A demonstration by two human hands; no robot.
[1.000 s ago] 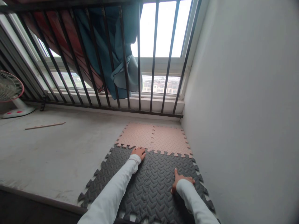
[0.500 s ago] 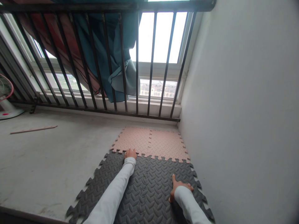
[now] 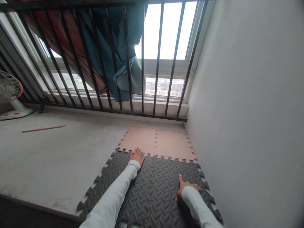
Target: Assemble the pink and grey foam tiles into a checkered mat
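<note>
My left hand (image 3: 137, 156) lies flat with fingers stretched out, its tips at the seam where the black foam mat (image 3: 156, 183) meets the pink foam mat (image 3: 140, 139). On the right half of the black matting rests my right hand (image 3: 187, 187), thumb apart from the other fingers, holding nothing. A second pink mat (image 3: 174, 145) sits beside the first, joined to it by interlocking teeth. Toothed edges run along the outer sides of the black matting, which has a raised tread pattern. White sleeves cover both forearms.
A white wall (image 3: 249, 120) rises close on the right. Behind the mats stands a dark metal railing (image 3: 142, 114), with a blue curtain (image 3: 129, 76) and window beyond it. On the grey floor (image 3: 59, 158) at left are a thin wooden strip (image 3: 44, 128) and a fan (image 3: 17, 110).
My left hand's fingers, bent at the seam before, are now flattened and spread. My right hand keeps nearly the same pose. The camera view has shifted slightly.
</note>
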